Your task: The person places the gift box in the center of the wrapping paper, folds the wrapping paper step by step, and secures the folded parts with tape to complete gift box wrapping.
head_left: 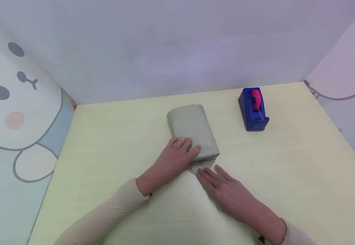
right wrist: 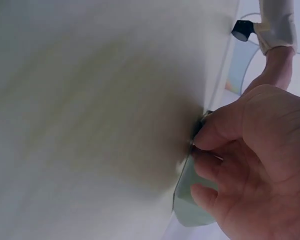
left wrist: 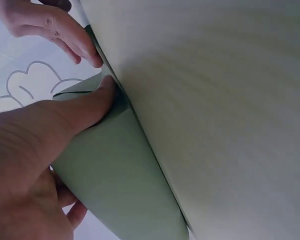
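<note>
A glossy grey-green wrapped package [head_left: 192, 126] lies on the table, its near end carrying a pointed paper flap [head_left: 203, 165] folded outward. The left hand [head_left: 175, 156] grips the package at its near left corner, fingers over the top. In the left wrist view, its thumb [left wrist: 97, 97] presses into the fold at the package's end. Straight fingers of the right hand [head_left: 226, 192] touch the flap's near edge. The right wrist view has the right thumb [right wrist: 220, 127] close to the flap, with the package's green side [right wrist: 192, 200] partly hidden behind the fingers.
A blue tape dispenser [head_left: 253, 110] with a pink roll core stands at the back right of the pale yellow table [head_left: 113, 132]. Behind the table rises a plain wall [head_left: 165, 51]. Panels with cartoon drawings [head_left: 15, 119] flank it on both sides.
</note>
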Available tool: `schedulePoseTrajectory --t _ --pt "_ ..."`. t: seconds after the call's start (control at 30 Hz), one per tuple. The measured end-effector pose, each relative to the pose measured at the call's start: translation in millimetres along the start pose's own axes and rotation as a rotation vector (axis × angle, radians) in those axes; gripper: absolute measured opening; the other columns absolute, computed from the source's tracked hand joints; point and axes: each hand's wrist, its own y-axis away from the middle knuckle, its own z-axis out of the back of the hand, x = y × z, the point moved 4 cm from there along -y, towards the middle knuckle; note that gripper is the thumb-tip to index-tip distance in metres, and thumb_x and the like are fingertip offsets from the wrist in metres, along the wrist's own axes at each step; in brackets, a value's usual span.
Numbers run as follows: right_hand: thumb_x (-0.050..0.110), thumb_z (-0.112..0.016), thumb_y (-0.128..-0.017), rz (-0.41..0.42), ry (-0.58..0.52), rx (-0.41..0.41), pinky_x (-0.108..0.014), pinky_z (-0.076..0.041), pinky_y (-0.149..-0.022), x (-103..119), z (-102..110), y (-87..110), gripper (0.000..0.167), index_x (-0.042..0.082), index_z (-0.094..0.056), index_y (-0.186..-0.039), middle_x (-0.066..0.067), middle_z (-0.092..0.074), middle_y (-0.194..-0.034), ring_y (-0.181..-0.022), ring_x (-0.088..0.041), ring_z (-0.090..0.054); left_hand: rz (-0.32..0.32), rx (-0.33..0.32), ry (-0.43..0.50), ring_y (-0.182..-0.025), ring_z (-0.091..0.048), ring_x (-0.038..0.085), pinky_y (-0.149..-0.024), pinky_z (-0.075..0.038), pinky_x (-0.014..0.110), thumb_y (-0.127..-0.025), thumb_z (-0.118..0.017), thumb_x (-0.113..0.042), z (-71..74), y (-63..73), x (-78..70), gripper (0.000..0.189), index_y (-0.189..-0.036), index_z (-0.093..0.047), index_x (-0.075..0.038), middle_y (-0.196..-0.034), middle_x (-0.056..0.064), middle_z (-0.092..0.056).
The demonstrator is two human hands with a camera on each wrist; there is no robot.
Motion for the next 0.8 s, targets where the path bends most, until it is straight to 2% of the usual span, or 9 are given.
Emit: schedulePoseTrajectory --t 0.23,0.37,0.5,0.63,0.8 --pt "-0.002 -0.066 -0.088 -0.011 -0.002 -0.001 -0.051 -0.043 -0.119 -5.2 -3.0 -2.7 0.063 0.005 -0.055 -0.150 -0.009 -0.058 -0.154 -0.142 -0.026 -0.057 0.002 -0.002 -0.008 -0.105 -0.051 0.024 -0.099 -0.043 0.042 -0.085 -0.083 -0.047 2.9 -2.3 -1.8 0.064 -0.137 -0.057 -0.022 -0.117 0.005 -0.056" --pt "-0.005 -0.066 -0.085 -0.008 -0.018 -0.011 -0.051 -0.044 -0.118 -6.1 -2.1 -3.9 0.065 0.004 -0.056 -0.149 -0.009 -0.058 -0.154 -0.142 -0.025 -0.057 0.013 -0.015 -0.030 -0.104 -0.050 0.024 -0.098 -0.043 0.042 -0.088 -0.080 -0.043 3.1 -4.6 -4.2 0.053 -0.130 -0.057 -0.022 -0.115 0.005 -0.056" --pt "-0.002 -0.070 -0.080 0.000 -0.035 -0.053 -0.049 -0.046 -0.117 0.2 4.2 -0.9 0.066 0.003 -0.059 -0.145 -0.010 -0.060 -0.151 -0.139 -0.025 -0.059 0.008 -0.029 -0.053 -0.101 -0.050 0.023 -0.096 -0.044 0.042 -0.095 -0.071 -0.028 3.3 -6.8 -7.9 0.036 -0.126 -0.056 -0.020 -0.112 0.005 -0.056" --pt "0.000 -0.072 -0.075 0.034 -0.066 -0.084 -0.046 -0.049 -0.113 10.1 7.2 2.5 0.065 -0.001 -0.063 -0.139 -0.014 -0.065 -0.144 -0.134 -0.026 -0.063 0.013 -0.038 -0.067 -0.098 -0.049 0.024 -0.095 -0.045 0.042 -0.098 -0.066 -0.025 4.8 -7.4 -9.3 0.028 -0.123 -0.055 -0.020 -0.108 0.005 -0.055" --pt "0.002 -0.073 -0.075 0.043 -0.063 -0.087 -0.046 -0.048 -0.114 11.2 2.9 4.9 0.064 0.001 -0.064 -0.139 -0.013 -0.065 -0.144 -0.135 -0.026 -0.063 0.018 -0.039 -0.077 -0.096 -0.048 0.024 -0.094 -0.045 0.042 -0.100 -0.064 -0.021 5.1 -8.0 -9.2 0.023 -0.119 -0.053 -0.020 -0.105 0.005 -0.053"
